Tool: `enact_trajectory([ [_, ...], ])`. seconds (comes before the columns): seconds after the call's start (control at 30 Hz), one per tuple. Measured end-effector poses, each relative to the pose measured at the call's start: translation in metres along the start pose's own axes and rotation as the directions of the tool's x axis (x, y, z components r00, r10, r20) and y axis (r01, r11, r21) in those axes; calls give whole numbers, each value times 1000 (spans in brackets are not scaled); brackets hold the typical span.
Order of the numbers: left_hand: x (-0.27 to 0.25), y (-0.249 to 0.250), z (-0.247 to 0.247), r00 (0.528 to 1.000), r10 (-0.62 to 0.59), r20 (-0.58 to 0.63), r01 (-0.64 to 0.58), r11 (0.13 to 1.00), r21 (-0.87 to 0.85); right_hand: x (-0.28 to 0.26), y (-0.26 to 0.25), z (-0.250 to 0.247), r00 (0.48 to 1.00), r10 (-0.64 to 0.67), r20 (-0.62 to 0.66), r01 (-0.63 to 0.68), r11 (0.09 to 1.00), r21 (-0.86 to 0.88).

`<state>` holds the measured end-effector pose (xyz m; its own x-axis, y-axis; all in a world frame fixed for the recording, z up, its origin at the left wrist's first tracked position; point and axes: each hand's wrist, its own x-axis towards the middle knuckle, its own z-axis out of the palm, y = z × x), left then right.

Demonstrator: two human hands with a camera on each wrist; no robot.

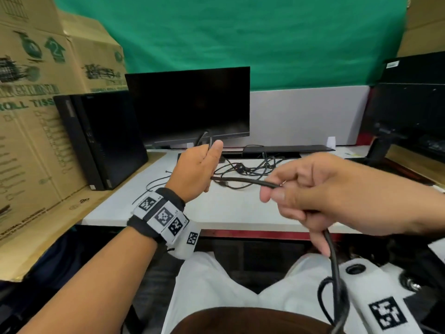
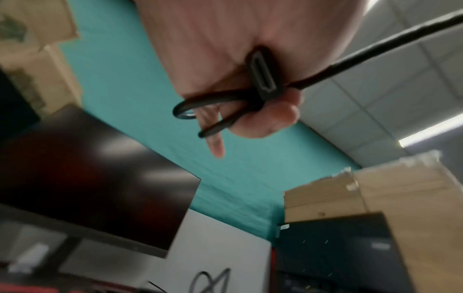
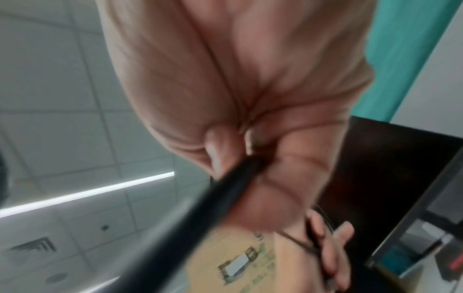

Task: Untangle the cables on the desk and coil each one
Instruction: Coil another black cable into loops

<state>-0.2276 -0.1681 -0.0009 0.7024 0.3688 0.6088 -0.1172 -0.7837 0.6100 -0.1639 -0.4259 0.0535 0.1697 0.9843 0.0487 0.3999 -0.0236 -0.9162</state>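
Black cable (image 1: 243,181) betw. both hands; connector (image 2: 263,76) only in L-wrist view

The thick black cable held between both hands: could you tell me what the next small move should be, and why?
Probably the right hand should bring its stretch of the thick black cable over to the left hand, adding another loop: the left already grips the connector and one loop.

The left hand (image 2: 240,65) gripped a black cable (image 2: 375,49), its connector (image 2: 264,76) and a small loop pinned between the fingers (image 2: 270,121).
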Motion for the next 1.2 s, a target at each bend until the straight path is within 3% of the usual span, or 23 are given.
enact_trajectory([
  [0.07,-2,5,0,989,-39,145,71,972,-225,5,8,-3,976,-117,-185,91,985,-147],
  [0.17,-11,19,-1,887,26,461,237,831,-502,20,24,-11,818,-397,-416,124,828,-547],
  [0.23,-15,29,-1,798,133,588,308,748,-588,29,38,-18,745,-446,-495,110,815,-569],
  [0.3,-18,40,-1,745,220,629,339,688,-642,38,52,-21,704,-454,-546,94,822,-561],
  [0.33,-20,45,0,736,247,630,350,659,-666,41,58,-21,704,-443,-556,77,825,-559],
  [0.4,-22,53,4,754,261,603,360,604,-711,46,64,-16,763,-353,-542,65,875,-480],
  [0.5,-24,57,7,821,191,538,386,508,-770,50,66,-9,894,-129,-430,122,992,-43],
  [0.57,-24,57,9,849,131,513,412,443,-796,51,65,-2,941,-108,-322,197,946,257],
  [0.63,-26,57,12,865,76,496,426,410,-806,53,61,6,933,-156,-324,276,889,366],
  [0.77,-29,64,24,849,25,528,483,367,-795,56,60,18,818,-191,-543,348,916,202],
  [0.87,-31,72,29,796,29,605,579,257,-774,59,61,19,767,-140,-627,325,926,192],
  [0.93,-31,75,28,771,38,635,617,197,-762,61,63,19,773,-91,-628,309,919,247],
  [1.0,-31,76,26,779,38,626,610,187,-770,62,64,17,802,-75,-593,307,903,300],
  [1.07,-29,77,25,816,44,576,559,192,-807,61,66,14,843,-122,-523,300,915,269],
  [1.13,-25,78,24,861,69,503,480,213,-851,60,67,14,862,-180,-473,258,961,105],
  [1.2,-21,76,22,904,88,418,381,278,-882,60,73,17,884,-133,-449,155,988,12],
])
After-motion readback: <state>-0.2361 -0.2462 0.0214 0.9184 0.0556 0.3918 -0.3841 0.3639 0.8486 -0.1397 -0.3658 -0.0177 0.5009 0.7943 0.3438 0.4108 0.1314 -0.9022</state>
